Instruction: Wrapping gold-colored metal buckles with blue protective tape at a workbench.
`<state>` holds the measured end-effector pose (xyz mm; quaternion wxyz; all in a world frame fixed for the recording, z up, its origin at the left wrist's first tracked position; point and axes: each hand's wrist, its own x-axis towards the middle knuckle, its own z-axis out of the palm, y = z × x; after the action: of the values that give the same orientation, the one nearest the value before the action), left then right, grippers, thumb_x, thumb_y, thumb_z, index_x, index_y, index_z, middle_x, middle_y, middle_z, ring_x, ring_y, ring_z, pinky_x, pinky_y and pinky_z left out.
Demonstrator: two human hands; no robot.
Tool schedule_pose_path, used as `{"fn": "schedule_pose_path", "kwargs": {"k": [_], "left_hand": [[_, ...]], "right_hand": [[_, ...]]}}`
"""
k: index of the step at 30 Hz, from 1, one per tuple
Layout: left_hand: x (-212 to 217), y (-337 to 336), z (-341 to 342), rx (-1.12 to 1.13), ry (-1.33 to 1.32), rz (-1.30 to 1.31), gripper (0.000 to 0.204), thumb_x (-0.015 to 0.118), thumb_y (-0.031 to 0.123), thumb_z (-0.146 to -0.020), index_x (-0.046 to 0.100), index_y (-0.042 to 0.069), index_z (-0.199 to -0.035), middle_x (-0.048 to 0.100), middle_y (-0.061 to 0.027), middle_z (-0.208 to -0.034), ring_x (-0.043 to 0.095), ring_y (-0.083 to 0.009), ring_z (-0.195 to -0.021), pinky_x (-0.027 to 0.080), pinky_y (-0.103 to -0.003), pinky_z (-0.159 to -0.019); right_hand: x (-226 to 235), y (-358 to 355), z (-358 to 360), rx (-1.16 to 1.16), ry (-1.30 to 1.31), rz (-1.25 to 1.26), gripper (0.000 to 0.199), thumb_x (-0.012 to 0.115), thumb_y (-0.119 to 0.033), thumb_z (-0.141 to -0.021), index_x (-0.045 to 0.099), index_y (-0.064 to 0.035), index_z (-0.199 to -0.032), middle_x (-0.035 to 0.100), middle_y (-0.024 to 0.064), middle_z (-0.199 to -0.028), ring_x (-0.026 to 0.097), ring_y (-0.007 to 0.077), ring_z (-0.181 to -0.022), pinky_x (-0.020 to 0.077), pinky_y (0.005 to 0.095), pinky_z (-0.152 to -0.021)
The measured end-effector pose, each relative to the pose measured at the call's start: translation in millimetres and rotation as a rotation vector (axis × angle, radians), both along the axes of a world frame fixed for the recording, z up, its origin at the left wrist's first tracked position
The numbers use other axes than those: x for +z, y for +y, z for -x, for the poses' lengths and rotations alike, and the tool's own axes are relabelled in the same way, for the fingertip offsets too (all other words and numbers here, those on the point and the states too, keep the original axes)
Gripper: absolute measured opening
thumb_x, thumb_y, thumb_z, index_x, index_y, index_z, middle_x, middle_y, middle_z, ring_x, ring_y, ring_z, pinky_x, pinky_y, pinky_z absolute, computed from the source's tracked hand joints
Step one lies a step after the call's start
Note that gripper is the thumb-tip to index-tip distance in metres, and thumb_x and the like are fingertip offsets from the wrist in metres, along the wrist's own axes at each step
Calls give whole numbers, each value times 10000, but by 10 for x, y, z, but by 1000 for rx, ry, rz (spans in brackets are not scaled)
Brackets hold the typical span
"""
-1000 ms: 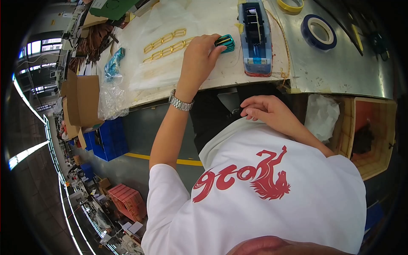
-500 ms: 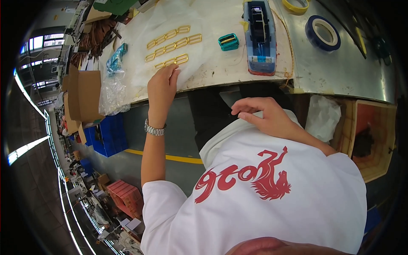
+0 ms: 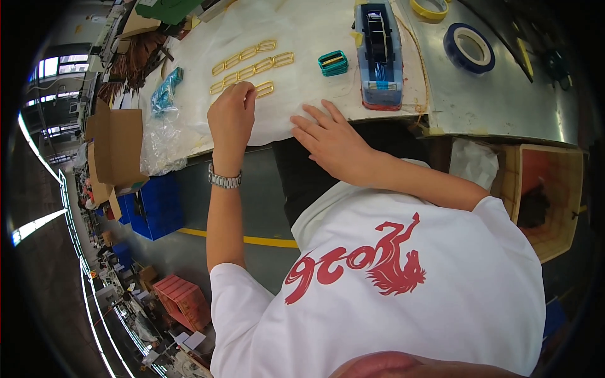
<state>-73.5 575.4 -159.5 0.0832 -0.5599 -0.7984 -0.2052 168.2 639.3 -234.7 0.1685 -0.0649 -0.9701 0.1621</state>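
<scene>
Gold rectangular slide buckles lie in three rows on a translucent sheet on the worktable: a far row, a middle row and a near row. My left hand, with a metal watch at the wrist, is over the left end of the near row, its fingers bent and closed together. Those fingertips cover part of that row, and what they hold, if anything, is hidden. My right hand rests with spread fingers on the sheet's edge at the table front, holding nothing.
Right of the buckles lie a teal-wrapped bundle and a blue tape dispenser. Farther right are a blue tape roll and a yellow tape roll. A teal packet and an open cardboard box are at the left.
My right hand has moved from my lap up and left onto the table edge, its fingers spreading. My left hand has shifted slightly left and farther along the near row.
</scene>
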Motion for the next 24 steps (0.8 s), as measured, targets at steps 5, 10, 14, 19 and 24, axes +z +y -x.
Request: {"fn": "schedule_pose_path", "kwargs": {"k": [5, 10, 14, 19, 24], "left_hand": [[-147, 149, 88, -233, 248, 226, 104, 753, 77, -921, 658, 54, -959, 695, -104, -892, 702, -321, -881, 559, -460, -726], [-182, 205, 199, -238, 286, 162, 95, 754, 58, -902, 688, 42, -968, 710, -120, -889, 707, -301, -849, 571, -430, -732], [-158, 182, 482, 34, -513, 45, 127, 794, 95, -958, 795, 10, -1051, 775, -69, -930, 685, -125, -804, 545, -284, -754], [224, 355, 225, -10, -1245, -232, 146, 796, 112, -1010, 779, 2, -1103, 723, -2, -906, 628, -86, -779, 484, -248, -665], [532, 358, -593, -207, -1534, -165, 147, 751, 139, -1056, 755, 3, -1111, 693, -12, -868, 624, -89, -744, 478, -245, -640]], "right_hand": [[63, 61, -314, 98, 40, -16, 399, 766, -187, -967, 712, -27, -1329, 556, 147, -1594, 459, 363, -1536, 325, 558, -1295], [698, 290, -1063, -131, 411, 599, 169, 754, -59, -996, 778, -2, -1153, 784, 123, -1129, 766, 199, -949, 627, 325, -822], [896, 730, -1262, -557, 484, 656, 191, 718, -163, -1054, 799, 1, -1108, 783, 80, -999, 681, 147, -756, 539, 286, -676], [696, 1066, -1074, -499, 323, 969, 320, 740, -285, -1043, 815, 15, -1124, 788, 89, -929, 693, 141, -750, 544, 294, -687], [682, 1025, -849, -507, 260, 951, 286, 767, -265, -1042, 819, -1, -1138, 779, 40, -878, 652, 79, -694, 507, 254, -616]]}}
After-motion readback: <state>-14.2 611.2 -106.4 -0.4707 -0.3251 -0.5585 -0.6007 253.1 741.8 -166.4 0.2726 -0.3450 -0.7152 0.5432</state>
